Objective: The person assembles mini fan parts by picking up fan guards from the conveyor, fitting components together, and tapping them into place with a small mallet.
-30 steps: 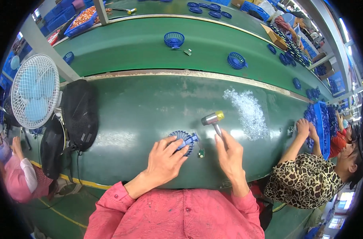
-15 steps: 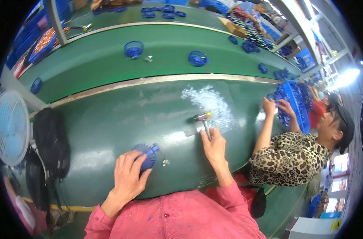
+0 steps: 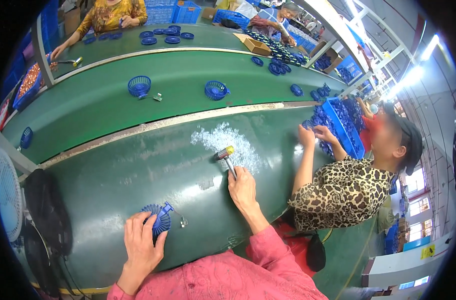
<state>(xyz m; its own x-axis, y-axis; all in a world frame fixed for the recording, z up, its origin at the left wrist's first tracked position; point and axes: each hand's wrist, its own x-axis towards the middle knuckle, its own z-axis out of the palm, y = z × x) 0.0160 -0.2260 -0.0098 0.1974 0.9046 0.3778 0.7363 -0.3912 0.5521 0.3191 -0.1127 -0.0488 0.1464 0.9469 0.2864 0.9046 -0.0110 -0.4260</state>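
My left hand [image 3: 144, 239] curls over a round blue plastic fan cage [image 3: 163, 222] lying on the green worktable, its fingers on the left side of the slatted rim. A short arm sticks out from the cage's upper right, and a small metal part on a thin wire [image 3: 183, 222] lies beside it. My right hand [image 3: 243, 190] is closed round the handle of a small hammer [image 3: 225, 153] with one yellow face. The hammer's head is over the near edge of a scattered heap of small clear pieces [image 3: 230, 142].
A green belt [image 3: 183, 102] beyond the table carries blue cages, one [image 3: 139, 87] near a small metal part. At right, a co-worker in a leopard-print top [image 3: 340, 192] handles blue parts by a blue crate [image 3: 343, 127]. A fan [image 3: 8, 192] and black bag [image 3: 48, 215] are at left.
The view has swung right and up, so the table and both hands appear further left. Both hands keep their holds. Across the belt, a person in a yellow patterned top now shows more.
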